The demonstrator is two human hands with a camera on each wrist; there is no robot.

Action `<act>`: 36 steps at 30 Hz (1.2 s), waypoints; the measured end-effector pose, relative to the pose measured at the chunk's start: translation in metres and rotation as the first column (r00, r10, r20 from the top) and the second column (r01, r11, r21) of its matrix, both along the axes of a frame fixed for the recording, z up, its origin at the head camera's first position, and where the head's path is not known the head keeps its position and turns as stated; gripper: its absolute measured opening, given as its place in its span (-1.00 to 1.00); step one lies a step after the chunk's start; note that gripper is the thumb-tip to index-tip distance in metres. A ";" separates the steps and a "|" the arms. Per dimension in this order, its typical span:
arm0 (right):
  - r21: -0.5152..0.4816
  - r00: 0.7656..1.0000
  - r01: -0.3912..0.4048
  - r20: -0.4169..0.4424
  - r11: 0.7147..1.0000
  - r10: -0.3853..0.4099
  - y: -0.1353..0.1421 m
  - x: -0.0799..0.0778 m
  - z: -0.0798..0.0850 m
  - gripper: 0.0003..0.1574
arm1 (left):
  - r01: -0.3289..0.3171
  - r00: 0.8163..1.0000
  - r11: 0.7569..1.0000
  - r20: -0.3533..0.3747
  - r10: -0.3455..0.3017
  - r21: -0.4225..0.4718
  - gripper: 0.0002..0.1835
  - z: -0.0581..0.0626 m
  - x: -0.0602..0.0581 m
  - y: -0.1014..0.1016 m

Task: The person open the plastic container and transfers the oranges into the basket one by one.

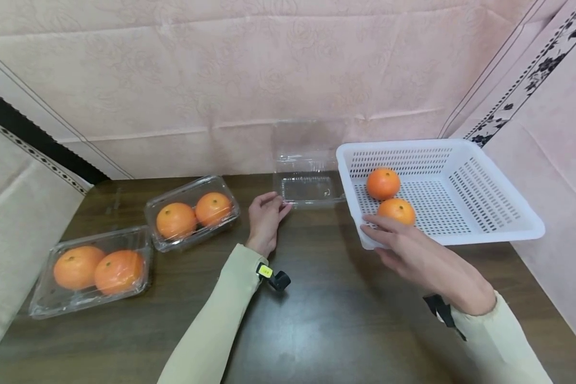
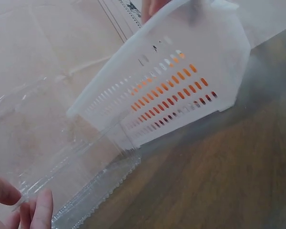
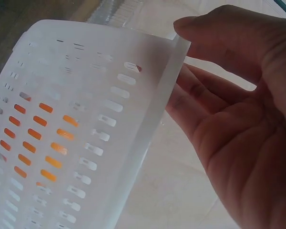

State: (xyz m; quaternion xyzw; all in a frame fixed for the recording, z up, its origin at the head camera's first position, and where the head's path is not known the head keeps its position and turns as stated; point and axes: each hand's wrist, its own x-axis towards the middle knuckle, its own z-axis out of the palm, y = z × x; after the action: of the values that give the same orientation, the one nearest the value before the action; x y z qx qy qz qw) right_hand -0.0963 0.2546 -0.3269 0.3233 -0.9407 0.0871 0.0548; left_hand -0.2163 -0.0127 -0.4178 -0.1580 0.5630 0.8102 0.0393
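My left hand (image 1: 264, 221) pinches the near left edge of a clear plastic clamshell box (image 1: 307, 188), whose lid stands raised against the cloth behind. Nothing shows inside that box. My right hand (image 1: 413, 256) grips the near left corner of a white perforated basket (image 1: 513, 234). In the right wrist view, the thumb (image 3: 193, 28) lies on one side of the rim and the fingers on the other. Two oranges, one farther back (image 1: 383, 184) and one nearer (image 1: 397, 211), sit at the basket's left side; my right hand partly covers the nearer one.
Left of my left hand lies a closed clear box (image 1: 228, 217) with two oranges (image 1: 176, 220). Another closed box (image 1: 45, 298) with two oranges (image 1: 79, 266) sits farther left and nearer. Pink cloth (image 1: 221, 80) walls the back of the dark wooden table (image 1: 326, 309).
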 end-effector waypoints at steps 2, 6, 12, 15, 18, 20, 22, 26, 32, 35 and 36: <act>-0.002 1.000 0.005 0.006 1.000 -0.005 -0.001 -0.001 0.000 -0.33 | 0.003 1.000 1.000 0.011 -0.003 -0.003 -0.55 0.000 0.001 -0.002; -0.019 1.000 0.013 0.017 1.000 -0.012 -0.001 -0.001 -0.001 -0.32 | 0.026 0.999 1.000 0.031 -0.026 0.003 -0.55 -0.002 0.003 -0.007; -0.055 1.000 0.017 -0.008 0.998 -0.018 -0.001 -0.001 -0.002 -0.33 | 0.093 0.995 0.996 0.034 -0.092 -0.014 -0.58 -0.006 0.013 -0.018; -0.070 0.998 0.011 -0.066 0.997 -0.016 -0.003 -0.001 -0.001 -0.35 | 0.139 0.990 0.989 0.036 -0.138 -0.049 -0.56 -0.004 0.021 -0.025; -0.105 0.992 0.001 -0.122 0.994 -0.014 -0.008 -0.001 0.001 -0.38 | 0.210 0.978 0.967 0.051 -0.204 -0.142 -0.55 0.002 0.035 -0.033; -0.138 0.989 -0.007 -0.146 0.990 -0.013 -0.014 -0.003 0.002 -0.42 | 0.257 0.966 0.941 0.053 -0.252 -0.221 -0.55 0.008 0.046 -0.040; -0.168 0.987 -0.011 -0.157 0.986 -0.016 -0.021 -0.005 0.003 -0.46 | 0.287 0.956 0.899 0.036 -0.292 -0.330 -0.56 0.014 0.058 -0.048; -0.218 0.987 -0.010 -0.158 0.976 -0.025 -0.041 -0.010 0.003 -0.53 | 0.262 0.935 0.788 -0.057 -0.351 -0.557 -0.65 0.023 0.077 -0.065; -0.279 0.995 -0.026 -0.103 0.960 -0.003 -0.070 -0.016 0.001 -0.56 | 0.049 0.905 0.633 -0.233 -0.355 -0.773 -0.81 0.031 0.095 -0.093; -0.299 0.998 -0.028 -0.068 0.954 0.008 -0.084 -0.022 -0.003 -0.56 | -0.090 0.900 0.584 -0.317 -0.300 -0.807 -0.87 0.031 0.100 -0.105; -0.307 0.998 -0.031 -0.060 0.951 0.013 -0.089 -0.025 -0.006 -0.57 | -0.138 0.898 0.565 -0.344 -0.276 -0.813 -0.90 0.030 0.102 -0.109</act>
State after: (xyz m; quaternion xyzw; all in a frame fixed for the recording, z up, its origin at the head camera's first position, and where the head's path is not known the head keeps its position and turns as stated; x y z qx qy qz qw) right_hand -0.1209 0.1656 -0.3325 0.3237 -0.9099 0.2242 0.1304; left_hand -0.1146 -0.1215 -0.3881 0.0494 0.8736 0.4657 -0.1326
